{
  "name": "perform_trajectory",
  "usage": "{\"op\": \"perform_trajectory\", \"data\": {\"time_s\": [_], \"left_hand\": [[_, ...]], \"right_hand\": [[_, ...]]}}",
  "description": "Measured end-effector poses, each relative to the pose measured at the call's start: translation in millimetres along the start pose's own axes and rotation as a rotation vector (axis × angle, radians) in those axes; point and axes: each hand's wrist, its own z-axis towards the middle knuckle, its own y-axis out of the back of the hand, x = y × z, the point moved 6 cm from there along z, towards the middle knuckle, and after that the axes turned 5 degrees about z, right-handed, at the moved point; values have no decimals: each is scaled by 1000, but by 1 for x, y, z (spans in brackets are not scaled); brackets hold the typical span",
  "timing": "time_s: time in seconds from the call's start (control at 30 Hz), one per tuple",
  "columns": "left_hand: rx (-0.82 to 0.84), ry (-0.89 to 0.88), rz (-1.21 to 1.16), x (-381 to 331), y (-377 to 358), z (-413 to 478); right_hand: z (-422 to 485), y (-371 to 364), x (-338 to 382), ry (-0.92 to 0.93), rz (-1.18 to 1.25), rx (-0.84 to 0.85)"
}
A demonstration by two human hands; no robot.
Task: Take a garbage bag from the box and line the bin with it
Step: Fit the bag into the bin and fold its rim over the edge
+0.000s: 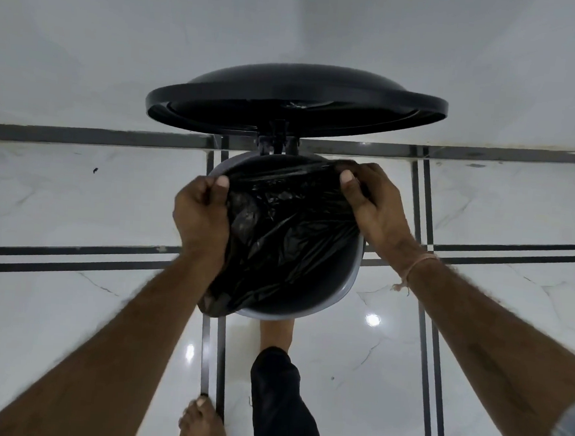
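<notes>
A round grey pedal bin stands on the floor against the wall, its black lid raised. A black garbage bag is spread over the bin's mouth and hangs partly inside. My left hand grips the bag's edge at the left rim. At the far right rim my right hand pinches the bag's edge, which is stretched taut between the hands. The bag spills over the near left rim. The box is not in view.
White glossy floor tiles with dark stripes surround the bin. A white wall rises behind it. My right foot reaches under the bin's front, and my left foot stands on the floor nearer to me.
</notes>
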Motion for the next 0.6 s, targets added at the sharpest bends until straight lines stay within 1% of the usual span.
{"op": "perform_trajectory", "data": {"time_s": [0.03,0.1,0.17,0.23,0.37,0.47,0.53,0.6], "left_hand": [[-9,-58,88,-6,4,5],[-51,-104,180,-19,11,16],[-94,-79,231,-28,16,26],[-85,-41,253,-30,16,37],[55,66,166,-20,4,58],[147,234,36,-2,-3,74],[200,352,-30,6,-3,72],[239,378,-70,9,0,64]], "right_hand": [[5,0,-2,-12,19,-3],[14,-3,-7,-36,35,0],[21,-8,-15,-95,83,2],[29,-11,-23,-171,149,-19],[44,-16,-41,-324,246,-25],[40,-20,-51,-447,326,55],[30,-18,-56,-506,369,74],[18,-9,-59,-535,398,48]]}}
